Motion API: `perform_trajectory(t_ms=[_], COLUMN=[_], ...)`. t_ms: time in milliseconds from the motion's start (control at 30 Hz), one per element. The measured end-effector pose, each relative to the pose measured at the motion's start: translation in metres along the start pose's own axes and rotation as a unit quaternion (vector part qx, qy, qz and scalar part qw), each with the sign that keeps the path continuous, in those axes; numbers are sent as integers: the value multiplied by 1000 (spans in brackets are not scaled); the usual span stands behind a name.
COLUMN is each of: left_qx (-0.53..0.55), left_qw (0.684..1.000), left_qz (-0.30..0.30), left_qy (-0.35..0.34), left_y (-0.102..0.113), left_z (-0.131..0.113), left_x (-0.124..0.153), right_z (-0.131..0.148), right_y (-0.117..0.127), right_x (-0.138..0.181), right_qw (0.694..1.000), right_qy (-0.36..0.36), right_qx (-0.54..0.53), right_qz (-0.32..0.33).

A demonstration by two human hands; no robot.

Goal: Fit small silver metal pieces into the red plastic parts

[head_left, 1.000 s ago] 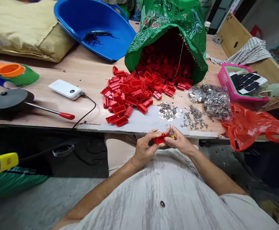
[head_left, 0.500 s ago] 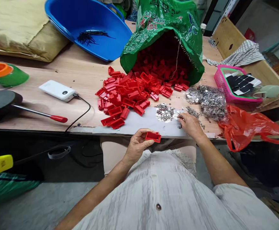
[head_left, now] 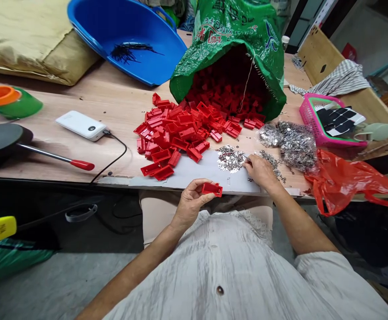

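My left hand (head_left: 191, 202) pinches a small red plastic housing (head_left: 212, 190), its open side up, just in front of the table's edge. At the right of a pile of shiny flat metal pieces (head_left: 230, 158), my right hand (head_left: 261, 171) has its fingers closed. A thin pale bit shows at its fingertips, too small to name. Darker small metal parts (head_left: 270, 160) lie just beyond that hand. Both metal heaps are on or beside a grey sheet (head_left: 197, 173). A large heap of red housings (head_left: 177, 129) spills out of a green woven sack (head_left: 227, 40).
Clear bags of metal parts (head_left: 295, 144), a red plastic bag (head_left: 354, 178) and a pink basket (head_left: 317, 126) stand at the right. At the left are a white power bank (head_left: 80, 125) with a cable, a red-tipped lever (head_left: 82, 165) and a blue basin (head_left: 137, 26).
My right hand has shifted slightly left, closer to the shiny metal pile. My left hand keeps hold of the red housing, nearly unmoved. The whole view has shifted a little.
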State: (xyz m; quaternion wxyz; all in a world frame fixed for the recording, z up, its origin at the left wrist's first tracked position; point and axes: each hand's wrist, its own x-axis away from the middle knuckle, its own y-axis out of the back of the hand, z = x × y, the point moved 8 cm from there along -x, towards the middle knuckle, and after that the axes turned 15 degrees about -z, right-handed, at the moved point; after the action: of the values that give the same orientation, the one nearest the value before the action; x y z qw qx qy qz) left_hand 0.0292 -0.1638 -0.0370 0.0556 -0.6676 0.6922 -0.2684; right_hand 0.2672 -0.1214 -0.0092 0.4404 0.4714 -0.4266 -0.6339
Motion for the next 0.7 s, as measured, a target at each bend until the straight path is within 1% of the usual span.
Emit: perform_trajectory(t_ms=[100, 200, 300, 367, 433, 533, 633, 700], left_qx=[16, 39, 50, 48, 42, 37, 42, 47], left_qw=[999, 997, 995, 995, 996, 996, 996, 996], left_qz=[-7, -15, -19, -17, -11, 1, 13, 12], left_qy=[29, 66, 82, 82, 81, 78, 77, 76], left_y=[-1, -4, -9, -13, -16, -21, -26, -26], left_z=[1, 2, -2, -4, -6, -8, -10, -12], left_x=[0, 0, 2, 2, 4, 6, 7, 7], right_z=[-4, 1, 22, 41, 59, 82, 96, 100], right_y=[4, 12, 24, 33, 44, 59, 67, 68], right_x=[1, 7, 20, 31, 40, 53, 62, 67], right_qw=[998, 984, 952, 932, 918, 907, 897, 890], right_qy=[-13, -10, 19, 45, 78, 149, 219, 253], right_qx=[-60, -178, -304, -358, -385, -394, -382, -375], right_qz=[-10, -12, 21, 46, 45, 5, -36, -54])
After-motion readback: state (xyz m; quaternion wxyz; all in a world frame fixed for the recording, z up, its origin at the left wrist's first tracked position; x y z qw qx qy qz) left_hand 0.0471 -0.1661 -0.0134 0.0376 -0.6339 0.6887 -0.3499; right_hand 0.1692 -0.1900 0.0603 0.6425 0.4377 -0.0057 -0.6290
